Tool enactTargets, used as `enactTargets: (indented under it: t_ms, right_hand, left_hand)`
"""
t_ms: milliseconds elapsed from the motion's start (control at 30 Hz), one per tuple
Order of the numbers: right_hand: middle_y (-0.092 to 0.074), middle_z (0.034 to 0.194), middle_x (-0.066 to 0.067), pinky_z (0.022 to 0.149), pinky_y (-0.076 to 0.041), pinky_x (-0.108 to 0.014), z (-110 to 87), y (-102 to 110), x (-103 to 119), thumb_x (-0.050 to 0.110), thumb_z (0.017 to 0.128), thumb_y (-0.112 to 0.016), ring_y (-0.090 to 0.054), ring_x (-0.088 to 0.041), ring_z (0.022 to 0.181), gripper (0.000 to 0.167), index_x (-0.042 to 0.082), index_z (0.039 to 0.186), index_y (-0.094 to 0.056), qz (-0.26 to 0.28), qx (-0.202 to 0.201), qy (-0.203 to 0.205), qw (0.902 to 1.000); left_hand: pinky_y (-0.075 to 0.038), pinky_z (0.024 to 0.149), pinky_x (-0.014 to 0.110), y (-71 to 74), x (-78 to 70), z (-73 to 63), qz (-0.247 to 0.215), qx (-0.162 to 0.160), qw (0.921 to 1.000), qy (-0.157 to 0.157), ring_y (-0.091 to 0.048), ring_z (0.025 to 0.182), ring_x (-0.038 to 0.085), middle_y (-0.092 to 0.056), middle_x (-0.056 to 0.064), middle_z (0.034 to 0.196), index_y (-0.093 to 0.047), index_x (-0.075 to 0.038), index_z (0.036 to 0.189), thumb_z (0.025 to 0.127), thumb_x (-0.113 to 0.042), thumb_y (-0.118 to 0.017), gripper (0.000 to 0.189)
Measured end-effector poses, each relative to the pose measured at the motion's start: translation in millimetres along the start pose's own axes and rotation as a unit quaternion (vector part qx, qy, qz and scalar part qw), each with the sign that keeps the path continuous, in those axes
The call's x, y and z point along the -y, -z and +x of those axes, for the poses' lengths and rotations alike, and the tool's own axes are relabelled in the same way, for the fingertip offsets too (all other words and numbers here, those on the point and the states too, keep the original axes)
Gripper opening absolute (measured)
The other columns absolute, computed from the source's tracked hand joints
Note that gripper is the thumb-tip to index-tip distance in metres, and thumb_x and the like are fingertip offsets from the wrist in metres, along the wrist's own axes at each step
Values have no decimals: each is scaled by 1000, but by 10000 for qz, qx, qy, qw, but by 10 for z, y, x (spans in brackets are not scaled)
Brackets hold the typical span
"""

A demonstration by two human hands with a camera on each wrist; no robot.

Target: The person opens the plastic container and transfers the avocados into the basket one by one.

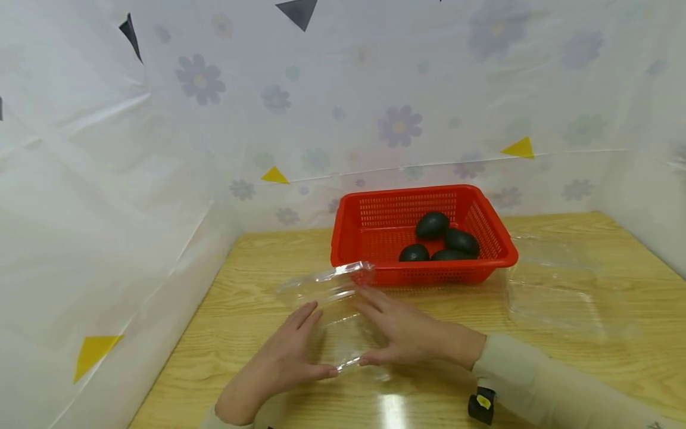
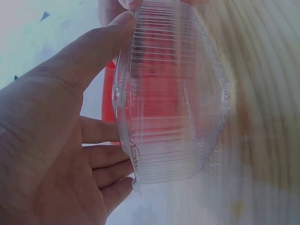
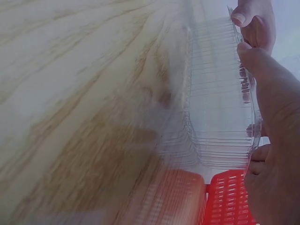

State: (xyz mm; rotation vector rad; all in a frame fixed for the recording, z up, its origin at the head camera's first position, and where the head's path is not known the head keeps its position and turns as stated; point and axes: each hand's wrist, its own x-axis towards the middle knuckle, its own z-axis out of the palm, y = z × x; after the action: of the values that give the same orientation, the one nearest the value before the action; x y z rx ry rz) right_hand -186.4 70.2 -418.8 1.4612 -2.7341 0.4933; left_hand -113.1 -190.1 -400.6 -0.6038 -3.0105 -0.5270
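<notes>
A clear plastic clamshell box (image 1: pixel 343 336) sits on the table before me, its lid (image 1: pixel 327 275) raised on the side toward the basket. My left hand (image 1: pixel 284 357) holds the box at its left side, thumb along the front rim. On the opposite side my right hand (image 1: pixel 404 330) holds it, its thumb also at the front rim. The ribbed wall (image 2: pixel 164 117) shows in the left wrist view, with fingers around the rim. In the right wrist view both thumbs meet the rim of the box (image 3: pixel 218 103). I see nothing inside it.
Behind the box stands a red plastic basket (image 1: pixel 423 274) holding several dark avocados (image 1: pixel 433 225). Another clear plastic box (image 1: pixel 557 304) lies on the wooden table (image 1: pixel 214 333) at the right. A patterned white sheet (image 1: pixel 343 119) hangs at the back and sides.
</notes>
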Motion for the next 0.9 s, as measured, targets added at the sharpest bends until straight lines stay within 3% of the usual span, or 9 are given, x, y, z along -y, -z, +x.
enactTargets:
  t_ms: [467, 900]
  right_hand:
    - [-8, 168, -10, 114, -39, -49, 128, -34, 46, 79, 85, -48, -20, -31, 153, 100, 14, 157, -27, 23, 102, 70, 9999]
    - [-5, 168, -8, 118, -33, -50, 258, -74, 76, 80, 84, -48, -15, -29, 154, 100, 14, 157, -29, -1, 284, 22, 9996]
  left_hand:
    - [-39, 114, 50, 31, 96, -73, -16, -85, 9997, 209, -39, 142, 37, -39, 17, 155, -44, 3, 145, 70, -55, -84, 102]
    - [-37, 115, 51, 66, 179, -128, -50, -25, 9987, 502, -36, 144, 36, -36, 16, 158, -42, 2, 147, 70, -53, -84, 103]
